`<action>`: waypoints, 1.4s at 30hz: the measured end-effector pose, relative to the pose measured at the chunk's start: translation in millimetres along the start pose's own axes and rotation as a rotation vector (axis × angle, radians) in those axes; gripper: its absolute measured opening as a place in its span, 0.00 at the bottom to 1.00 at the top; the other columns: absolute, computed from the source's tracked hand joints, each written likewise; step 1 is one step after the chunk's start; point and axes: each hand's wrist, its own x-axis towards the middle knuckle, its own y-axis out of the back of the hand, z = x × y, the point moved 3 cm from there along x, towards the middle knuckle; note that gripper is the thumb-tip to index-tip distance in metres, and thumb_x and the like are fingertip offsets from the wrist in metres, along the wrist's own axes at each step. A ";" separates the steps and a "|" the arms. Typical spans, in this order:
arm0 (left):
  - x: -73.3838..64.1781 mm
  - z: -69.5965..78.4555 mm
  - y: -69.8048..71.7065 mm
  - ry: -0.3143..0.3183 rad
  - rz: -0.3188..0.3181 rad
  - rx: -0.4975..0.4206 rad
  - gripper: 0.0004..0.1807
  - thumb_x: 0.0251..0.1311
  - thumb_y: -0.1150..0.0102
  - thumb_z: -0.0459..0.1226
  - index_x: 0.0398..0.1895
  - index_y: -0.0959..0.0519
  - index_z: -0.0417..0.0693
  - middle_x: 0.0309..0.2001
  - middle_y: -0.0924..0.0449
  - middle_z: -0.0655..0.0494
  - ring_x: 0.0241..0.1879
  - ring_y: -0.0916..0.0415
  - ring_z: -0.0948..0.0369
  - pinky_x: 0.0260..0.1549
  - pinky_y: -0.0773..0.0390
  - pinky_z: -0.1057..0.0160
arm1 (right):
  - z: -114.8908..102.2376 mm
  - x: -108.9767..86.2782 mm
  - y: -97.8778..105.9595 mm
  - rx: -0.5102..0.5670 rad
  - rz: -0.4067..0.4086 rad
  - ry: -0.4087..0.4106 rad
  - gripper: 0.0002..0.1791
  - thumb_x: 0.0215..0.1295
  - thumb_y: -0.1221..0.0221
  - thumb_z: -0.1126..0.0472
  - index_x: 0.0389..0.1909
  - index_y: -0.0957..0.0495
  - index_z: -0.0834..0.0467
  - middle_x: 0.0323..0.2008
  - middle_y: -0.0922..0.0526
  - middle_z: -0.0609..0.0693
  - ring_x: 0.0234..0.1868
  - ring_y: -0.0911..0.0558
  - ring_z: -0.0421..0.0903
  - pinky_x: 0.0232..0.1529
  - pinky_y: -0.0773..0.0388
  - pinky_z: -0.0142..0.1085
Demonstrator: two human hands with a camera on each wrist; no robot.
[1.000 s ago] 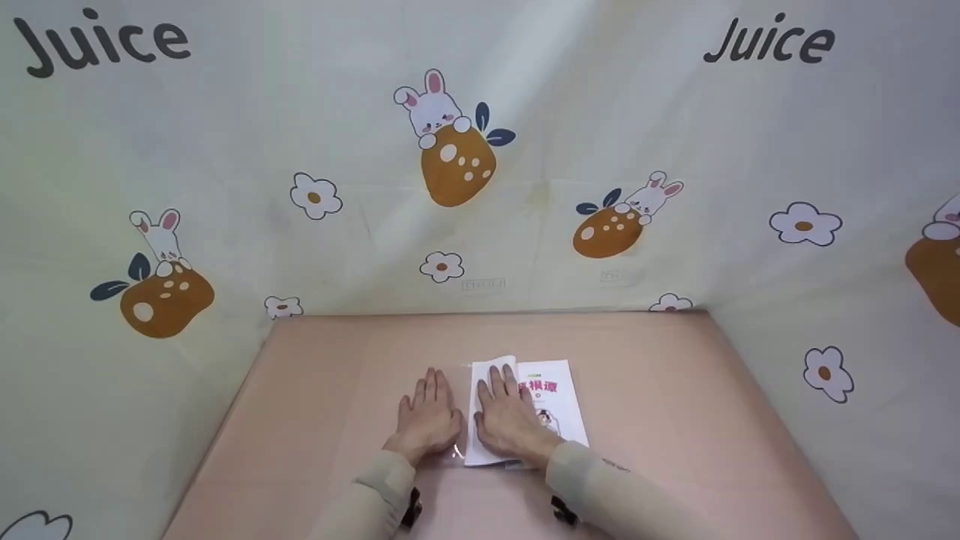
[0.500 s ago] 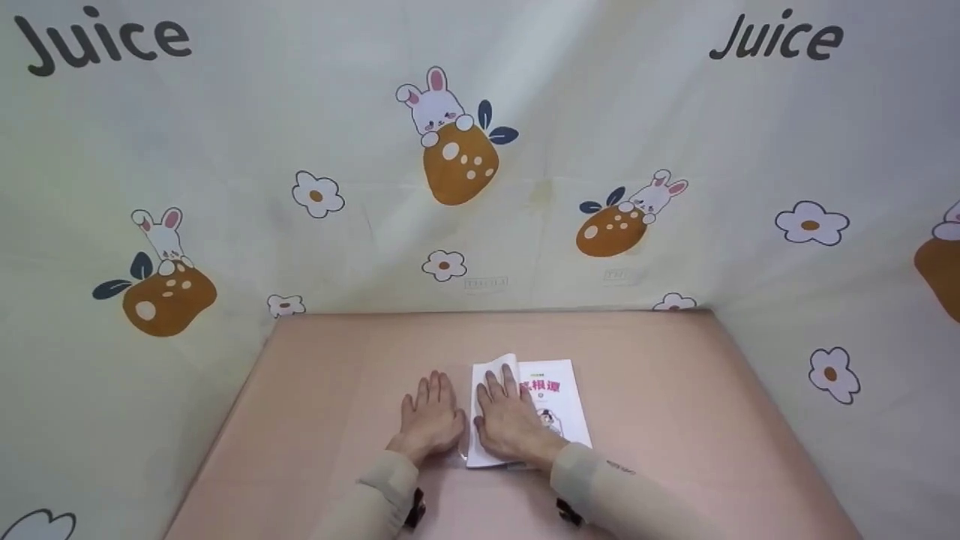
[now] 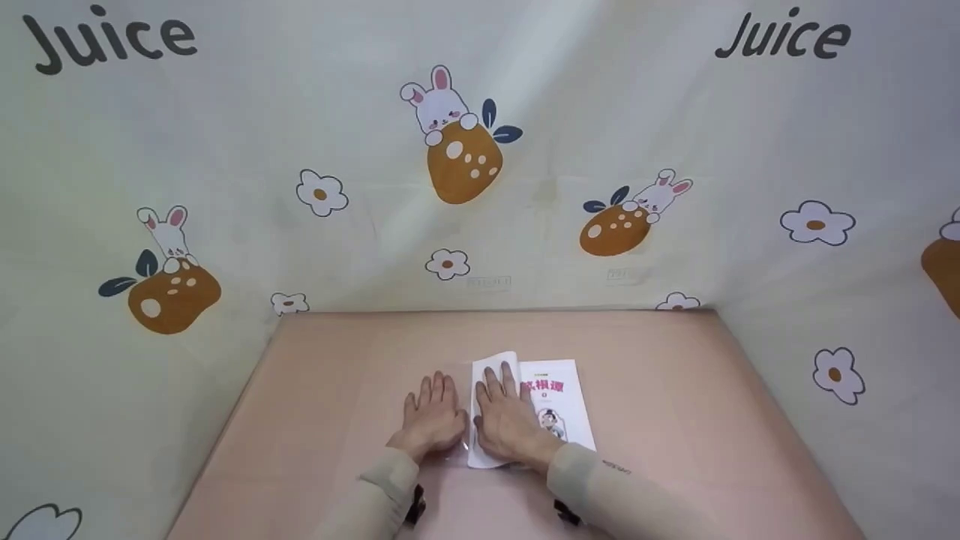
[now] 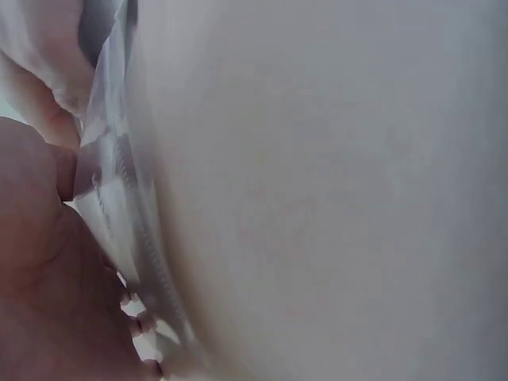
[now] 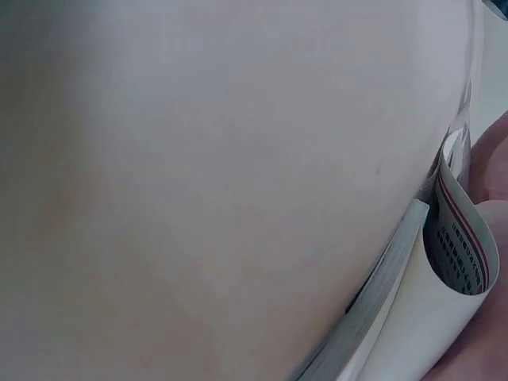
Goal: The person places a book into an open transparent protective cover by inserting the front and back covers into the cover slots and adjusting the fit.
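On the left, the left hand [image 3: 431, 416] lies with fingers extended, gripping nothing, on clear plastic [image 3: 457, 377] spread over the table [image 3: 345, 360]. Just beside it, the right hand [image 3: 511, 426], also flat and holding nothing, rests on a curled white page [image 3: 484, 456] covering the left part of the booklet [image 3: 574, 409], whose printed title page shows farther right.

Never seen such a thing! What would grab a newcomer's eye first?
Probably the central bunny-and-fruit print on the pale backdrop, with large "Juice" words at the top. Then the white book on the pinkish table, with the right grip resting on its curled white sheet. Clear plastic shows left of the book, beside the left grip.
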 end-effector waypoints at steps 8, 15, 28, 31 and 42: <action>3.3 -4.0 -1.3 -0.005 -0.072 0.028 0.47 0.81 0.58 0.55 0.91 0.50 0.36 0.94 0.60 0.36 0.94 0.64 0.36 0.90 0.61 0.28 | -5.4 1.0 2.5 0.028 0.015 -0.005 0.37 0.85 0.50 0.45 0.86 0.34 0.60 0.90 0.41 0.62 0.92 0.47 0.68 0.86 0.38 0.71; 1.4 -5.6 -3.7 0.021 -0.102 0.120 0.47 0.83 0.57 0.58 0.93 0.52 0.39 0.94 0.63 0.39 0.94 0.66 0.38 0.91 0.62 0.30 | -5.0 0.9 2.3 0.108 0.068 0.034 0.36 0.80 0.46 0.51 0.84 0.31 0.62 0.89 0.39 0.66 0.91 0.44 0.70 0.85 0.36 0.72; -12.8 7.9 15.3 0.048 -0.185 0.055 0.48 0.83 0.58 0.55 0.93 0.57 0.39 0.95 0.68 0.39 0.94 0.73 0.39 0.92 0.69 0.33 | 24.7 -12.4 -5.9 0.429 0.146 0.046 0.46 0.79 0.46 0.51 0.87 0.47 0.74 0.90 0.53 0.74 0.90 0.49 0.77 0.85 0.38 0.73; -0.5 -5.4 1.2 0.045 -0.183 0.069 0.48 0.83 0.59 0.56 0.93 0.58 0.39 0.94 0.70 0.39 0.94 0.74 0.39 0.91 0.70 0.32 | 18.3 -12.7 -1.0 0.387 0.106 0.048 0.45 0.80 0.45 0.52 0.87 0.46 0.74 0.90 0.54 0.74 0.91 0.50 0.76 0.85 0.38 0.72; -8.5 5.1 9.7 0.043 -0.171 0.064 0.48 0.83 0.56 0.55 0.93 0.57 0.38 0.94 0.69 0.38 0.94 0.73 0.39 0.91 0.69 0.32 | 9.6 -7.3 -2.4 0.344 0.072 0.081 0.46 0.81 0.44 0.48 0.86 0.44 0.74 0.90 0.52 0.74 0.91 0.50 0.74 0.88 0.40 0.68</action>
